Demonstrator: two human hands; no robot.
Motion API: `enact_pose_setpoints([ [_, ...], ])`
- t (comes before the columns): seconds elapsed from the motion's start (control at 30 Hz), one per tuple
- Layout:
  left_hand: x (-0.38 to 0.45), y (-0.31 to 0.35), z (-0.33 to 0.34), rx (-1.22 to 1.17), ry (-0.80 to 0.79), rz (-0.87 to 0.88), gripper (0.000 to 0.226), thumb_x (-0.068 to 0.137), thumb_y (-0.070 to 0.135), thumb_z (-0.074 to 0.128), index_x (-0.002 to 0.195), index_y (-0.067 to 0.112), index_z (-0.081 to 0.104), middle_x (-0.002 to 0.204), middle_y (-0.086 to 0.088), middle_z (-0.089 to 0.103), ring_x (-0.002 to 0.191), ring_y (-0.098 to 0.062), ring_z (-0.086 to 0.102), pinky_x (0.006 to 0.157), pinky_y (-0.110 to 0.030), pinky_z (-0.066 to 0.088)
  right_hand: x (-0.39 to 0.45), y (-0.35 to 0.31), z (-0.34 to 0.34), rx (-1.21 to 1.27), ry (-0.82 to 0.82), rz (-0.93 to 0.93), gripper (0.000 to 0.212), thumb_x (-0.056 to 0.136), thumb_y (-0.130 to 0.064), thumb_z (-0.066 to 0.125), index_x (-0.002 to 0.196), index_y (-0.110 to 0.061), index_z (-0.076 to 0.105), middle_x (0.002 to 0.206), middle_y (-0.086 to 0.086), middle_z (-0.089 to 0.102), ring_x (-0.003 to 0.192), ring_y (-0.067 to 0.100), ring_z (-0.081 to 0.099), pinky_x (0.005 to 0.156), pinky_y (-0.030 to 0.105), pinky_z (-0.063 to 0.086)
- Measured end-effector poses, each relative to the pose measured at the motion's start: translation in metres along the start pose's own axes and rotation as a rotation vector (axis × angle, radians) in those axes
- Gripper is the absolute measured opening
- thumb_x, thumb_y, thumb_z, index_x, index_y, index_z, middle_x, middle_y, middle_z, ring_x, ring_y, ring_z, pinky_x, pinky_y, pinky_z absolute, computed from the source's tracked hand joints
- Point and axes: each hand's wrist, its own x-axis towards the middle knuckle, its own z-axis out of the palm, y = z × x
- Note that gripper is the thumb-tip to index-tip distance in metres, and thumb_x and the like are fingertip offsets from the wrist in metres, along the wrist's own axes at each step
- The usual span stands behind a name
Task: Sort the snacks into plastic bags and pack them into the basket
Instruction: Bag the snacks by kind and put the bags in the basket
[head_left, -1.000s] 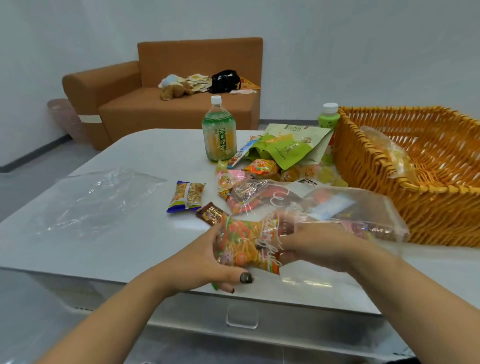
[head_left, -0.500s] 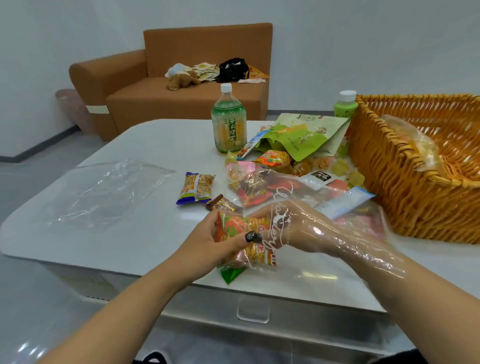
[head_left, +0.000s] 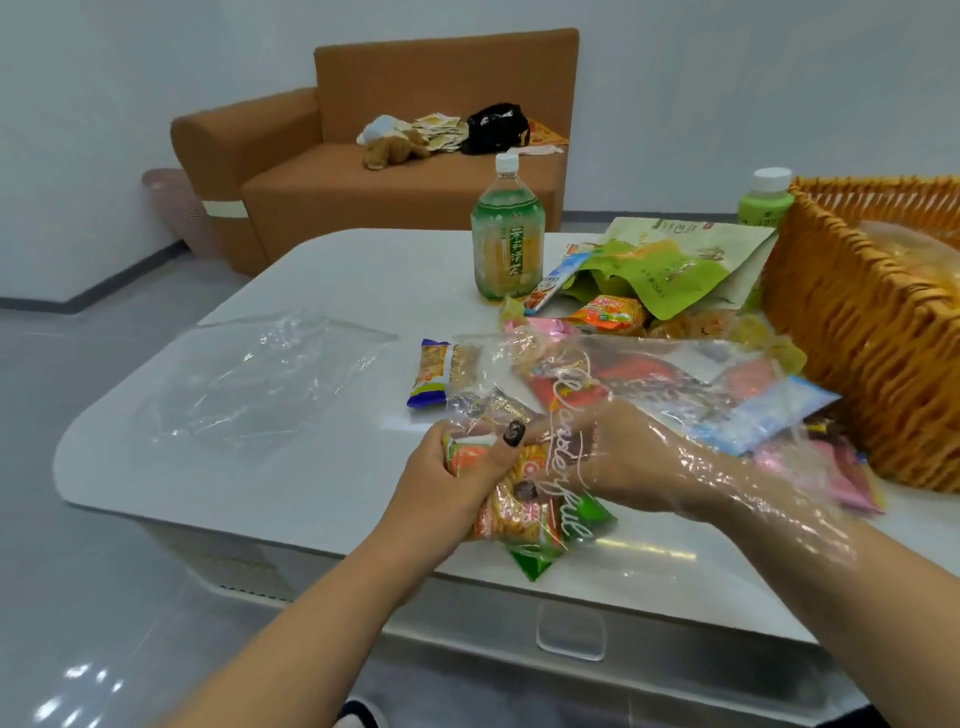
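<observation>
Left hand (head_left: 457, 480) grips an orange-and-green snack packet (head_left: 524, 512); the right hand (head_left: 631, 457), inside the clear printed plastic bag (head_left: 649, 384), seems to hold it too. Beside the woven orange basket (head_left: 852, 332), which holds one filled bag, many snacks remain loose: early going.

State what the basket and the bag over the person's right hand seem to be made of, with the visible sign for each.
Basket: apparently woven wicker or rattan, orange-brown, matte; interlaced strands show.
Bag: thin clear plastic film, glossy; it crinkles, and the right hand shows through it.

Near the table's (head_left: 311, 467) front edge, her left hand (head_left: 447, 483) grips an orange snack packet (head_left: 519, 514); her right hand (head_left: 639, 457) is inside a clear plastic bag (head_left: 649, 374).
</observation>
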Motion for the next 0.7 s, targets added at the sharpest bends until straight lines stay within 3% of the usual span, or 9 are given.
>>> enact_pose_setpoints([
  [0.07, 0.005, 0.003, -0.010, 0.000, 0.065, 0.025, 0.055, 0.058, 0.054, 0.075, 0.105, 0.030, 0.060, 0.093, 0.006, 0.075, 0.082, -0.011, 0.073, 0.075, -0.037, 0.061, 0.005, 0.003, -0.005, 0.126, 0.057, -0.021, 0.035, 0.081, -0.009, 0.073, 0.101, -0.037, 0.068, 0.089, -0.009, 0.075, 0.080, 0.009, 0.072, 0.074, 0.027, 0.059],
  [0.13, 0.014, 0.010, -0.025, -0.009, 0.184, 0.062, 0.037, 0.071, 0.043, 0.079, 0.101, 0.030, 0.061, 0.087, 0.007, 0.074, 0.079, -0.012, 0.073, 0.076, -0.039, 0.061, 0.009, -0.002, -0.013, 0.274, 0.144, -0.032, 0.031, 0.082, -0.003, 0.071, 0.107, -0.022, 0.070, 0.099, 0.003, 0.075, 0.087, 0.020, 0.072, 0.080, 0.036, 0.059],
  [0.23, 0.027, 0.022, -0.052, -0.084, 0.397, 0.109, 0.028, 0.079, 0.040, 0.077, 0.098, 0.031, 0.058, 0.094, 0.003, 0.068, 0.084, -0.015, 0.069, 0.081, -0.044, 0.059, 0.028, -0.004, -0.034, 0.565, 0.353, -0.052, 0.026, 0.085, 0.007, 0.062, 0.106, -0.006, 0.068, 0.100, 0.009, 0.073, 0.085, 0.021, 0.072, 0.069, 0.028, 0.059],
  [0.3, 0.034, 0.028, -0.066, -0.167, 0.527, 0.112, 0.029, 0.080, 0.043, 0.075, 0.096, 0.031, 0.054, 0.099, 0.001, 0.065, 0.087, -0.015, 0.066, 0.080, -0.038, 0.057, 0.048, -0.006, -0.046, 0.698, 0.550, 0.013, 0.020, 0.090, 0.005, 0.056, 0.103, -0.008, 0.064, 0.094, 0.005, 0.069, 0.071, 0.007, 0.069, 0.057, 0.018, 0.054],
  [0.37, 0.040, 0.031, -0.075, -0.292, 0.620, 0.094, 0.031, 0.081, 0.042, 0.074, 0.099, 0.028, 0.053, 0.101, 0.000, 0.064, 0.086, -0.013, 0.065, 0.071, -0.029, 0.053, 0.076, -0.005, -0.043, 0.762, 0.707, 0.136, 0.018, 0.091, 0.002, 0.053, 0.093, -0.010, 0.066, 0.096, 0.009, 0.067, 0.065, 0.009, 0.064, 0.054, 0.019, 0.051],
  [0.47, 0.044, 0.034, -0.080, -0.451, 0.662, 0.047, 0.045, 0.082, 0.043, 0.074, 0.114, 0.020, 0.053, 0.105, -0.001, 0.065, 0.089, -0.013, 0.067, 0.065, -0.025, 0.051, 0.111, 0.003, -0.012, 0.135, 0.747, 0.118, 0.025, 0.083, 0.000, 0.059, 0.080, -0.021, 0.071, 0.097, 0.009, 0.067, 0.075, 0.011, 0.056, 0.065, 0.021, 0.042],
  [0.53, 0.045, 0.035, -0.080, -0.487, 0.676, 0.037, 0.044, 0.081, 0.043, 0.074, 0.113, 0.020, 0.053, 0.106, -0.002, 0.066, 0.089, -0.015, 0.068, 0.068, -0.026, 0.053, 0.128, -0.002, 0.020, -0.250, 0.544, -0.044, 0.015, 0.083, -0.012, 0.067, 0.087, -0.026, 0.071, 0.120, 0.006, 0.056, 0.104, 0.016, 0.052, 0.085, 0.021, 0.036],
  [0.6, 0.047, 0.036, -0.079, -0.512, 0.686, 0.045, 0.040, 0.081, 0.041, 0.075, 0.108, 0.022, 0.053, 0.106, -0.003, 0.066, 0.091, -0.017, 0.069, 0.074, -0.031, 0.057, 0.149, -0.001, 0.047, -0.468, 0.355, -0.127, 0.010, 0.082, -0.037, 0.068, 0.090, -0.032, 0.066, 0.146, 0.010, 0.038, 0.130, 0.028, 0.037, 0.106, 0.033, 0.031],
  [0.7, 0.048, 0.040, -0.073, -0.521, 0.680, 0.060, 0.043, 0.081, 0.039, 0.075, 0.112, 0.020, 0.052, 0.107, -0.004, 0.066, 0.092, -0.019, 0.069, 0.079, -0.034, 0.059, 0.180, 0.008, 0.074, -0.768, 0.152, -0.030, 0.051, 0.071, -0.072, 0.032, 0.088, -0.030, 0.056, 0.141, 0.016, 0.044, 0.129, 0.041, 0.036, 0.108, 0.050, 0.030],
])
